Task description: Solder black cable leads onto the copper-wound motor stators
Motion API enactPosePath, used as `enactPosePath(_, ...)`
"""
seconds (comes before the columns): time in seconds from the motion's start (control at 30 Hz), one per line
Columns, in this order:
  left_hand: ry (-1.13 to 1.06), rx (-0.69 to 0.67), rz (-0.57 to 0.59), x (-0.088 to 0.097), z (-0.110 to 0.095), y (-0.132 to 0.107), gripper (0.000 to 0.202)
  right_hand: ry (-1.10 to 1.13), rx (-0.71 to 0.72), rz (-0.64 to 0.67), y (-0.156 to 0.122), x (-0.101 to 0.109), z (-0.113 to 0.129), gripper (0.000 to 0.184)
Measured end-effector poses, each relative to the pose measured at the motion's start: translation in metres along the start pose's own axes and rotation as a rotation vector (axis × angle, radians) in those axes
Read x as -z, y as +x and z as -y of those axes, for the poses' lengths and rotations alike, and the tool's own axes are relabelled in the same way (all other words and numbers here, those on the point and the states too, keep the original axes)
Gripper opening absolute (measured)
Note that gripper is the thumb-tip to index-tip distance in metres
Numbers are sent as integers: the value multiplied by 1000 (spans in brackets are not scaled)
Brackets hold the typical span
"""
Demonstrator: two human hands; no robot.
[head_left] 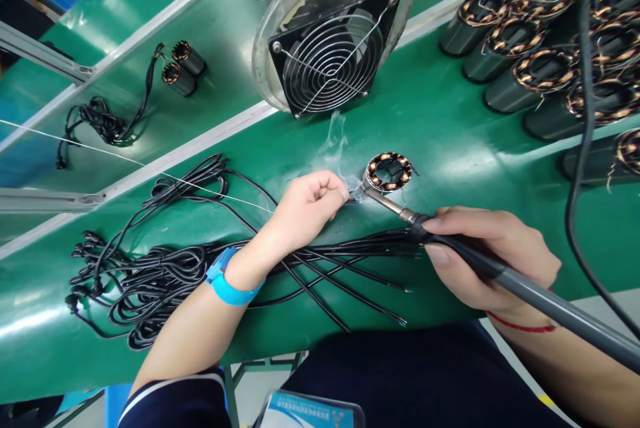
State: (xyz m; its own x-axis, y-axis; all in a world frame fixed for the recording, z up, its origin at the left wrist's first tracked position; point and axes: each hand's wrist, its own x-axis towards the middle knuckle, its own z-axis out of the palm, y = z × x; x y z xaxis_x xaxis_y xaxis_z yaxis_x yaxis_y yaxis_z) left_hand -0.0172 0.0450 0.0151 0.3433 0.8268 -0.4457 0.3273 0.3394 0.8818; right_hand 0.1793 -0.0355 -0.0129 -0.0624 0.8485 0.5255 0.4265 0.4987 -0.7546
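Note:
My right hand [493, 255] is wrapped round a grey-handled soldering iron [505, 275]. Its metal tip reaches the edge of a round motor stator [389, 171] with copper windings, standing on the green bench [450, 141]. My left hand [307, 205] is closed in a pinch just left of the stator, feeding a thin solder wire [150, 168] that runs in from the left. A wisp of smoke [336, 141] rises at the joint. A blue wrist strap [227, 281] circles my left wrist.
A bundle of black cables [165, 268] lies under my left arm. A black extraction fan [330, 55] in a round housing stands behind the stator. Several wound stators [545, 41] fill the right rear. Two more stators [183, 68] with a cable sit on the far left belt.

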Motion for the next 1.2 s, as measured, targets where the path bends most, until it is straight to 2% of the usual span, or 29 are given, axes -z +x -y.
enactPosePath(0.1, -1, -10, -9, 1, 1, 0, 10, -4, 1, 5, 0, 0, -1, 31)
enactPosePath(0.3, -6, -24, -4, 0, 1, 1, 10, 36, 150, -17, 6, -2, -5, 34)
enactPosePath(0.6, -5, -16, 0, -1, 1, 1, 13, 78, 164, 4, 13, 1, -6, 34)
enactPosePath(0.7, -11, -19, -3, 0, 2, 1, 12, -27, 134, 38, 18, 5, -2, 33)
enactPosePath(0.83, -20, -18, -5, 0, 2, 2, 10, -255, 91, 168, 31, 14, 13, 29)
enactPosePath(0.97, -16, -23, -13, 0, 1, 2, 10, -279, 38, 177, 50, 15, 23, 30)
enactPosePath(1.07, -19, -46, -17, 0, 2, 2, 8, -227, 15, 197, 57, 6, 14, 30)
enactPosePath(1.2, -13, -68, -18, 0, 2, 2, 8, -192, 32, 254, 51, -10, -6, 40)
